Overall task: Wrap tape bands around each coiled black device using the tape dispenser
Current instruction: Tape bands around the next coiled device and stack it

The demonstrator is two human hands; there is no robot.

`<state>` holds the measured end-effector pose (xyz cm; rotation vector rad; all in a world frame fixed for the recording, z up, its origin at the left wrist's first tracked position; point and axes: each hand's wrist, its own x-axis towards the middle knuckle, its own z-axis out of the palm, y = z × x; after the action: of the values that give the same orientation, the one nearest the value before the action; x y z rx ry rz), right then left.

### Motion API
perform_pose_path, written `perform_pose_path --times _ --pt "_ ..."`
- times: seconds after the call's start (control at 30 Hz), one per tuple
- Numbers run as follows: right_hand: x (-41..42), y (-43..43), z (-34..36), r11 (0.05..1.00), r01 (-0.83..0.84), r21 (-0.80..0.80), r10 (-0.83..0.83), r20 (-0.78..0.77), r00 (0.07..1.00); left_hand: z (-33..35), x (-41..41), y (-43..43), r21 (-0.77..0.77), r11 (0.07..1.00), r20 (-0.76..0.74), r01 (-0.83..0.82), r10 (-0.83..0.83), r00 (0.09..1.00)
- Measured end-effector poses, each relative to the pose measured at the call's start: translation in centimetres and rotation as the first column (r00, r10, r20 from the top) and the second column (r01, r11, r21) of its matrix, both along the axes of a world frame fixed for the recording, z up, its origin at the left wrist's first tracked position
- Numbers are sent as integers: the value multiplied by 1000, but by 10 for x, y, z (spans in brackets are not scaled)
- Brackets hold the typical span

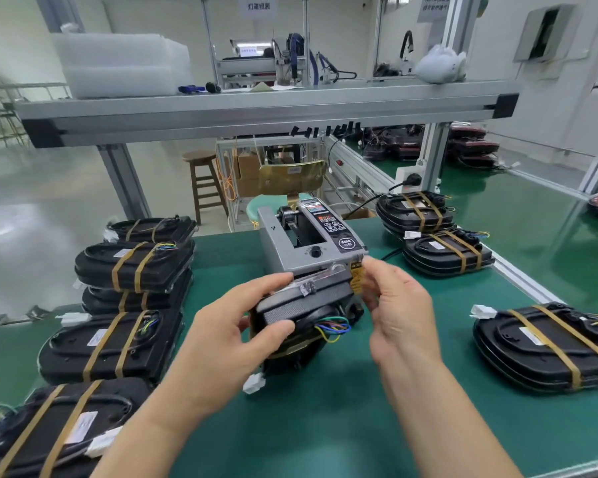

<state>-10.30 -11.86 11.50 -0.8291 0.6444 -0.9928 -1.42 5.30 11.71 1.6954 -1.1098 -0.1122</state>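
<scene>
My left hand (237, 334) grips a black device (304, 319) tilted on its edge at the table's middle, coloured wires and a white connector (254, 382) hanging from it. Just behind it stands the grey tape dispenser (308, 243). My right hand (394, 312) pinches a brownish tape strip (355, 278) at the dispenser's front outlet, beside the device's right upper corner. One tape band shows around the device's lower part.
Taped black devices lie stacked at the left (135, 267) and front left (49, 432), and more sit at the right (546, 346) and back right (428, 215). An aluminium shelf (256, 108) spans overhead. The green mat (325, 426) is bare near me.
</scene>
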Motion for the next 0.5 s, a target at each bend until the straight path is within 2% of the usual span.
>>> perform_pose_path --times 0.07,0.13,0.23,0.5 --pt "-7 10 12 995 -46 -89 52 61 997 -4 -4 -10 -4 999 -7 -35 35 999" --pt "-8 20 13 986 -90 -143 96 39 995 -4 -6 -16 -27 998 7 -64 64 998" --pt "-3 30 6 981 -84 -173 81 -24 996 0 -7 -20 -53 995 58 -86 89 994" --pt "8 36 3 980 -68 -187 64 -27 998 5 -9 -19 -56 997 89 -47 52 995"
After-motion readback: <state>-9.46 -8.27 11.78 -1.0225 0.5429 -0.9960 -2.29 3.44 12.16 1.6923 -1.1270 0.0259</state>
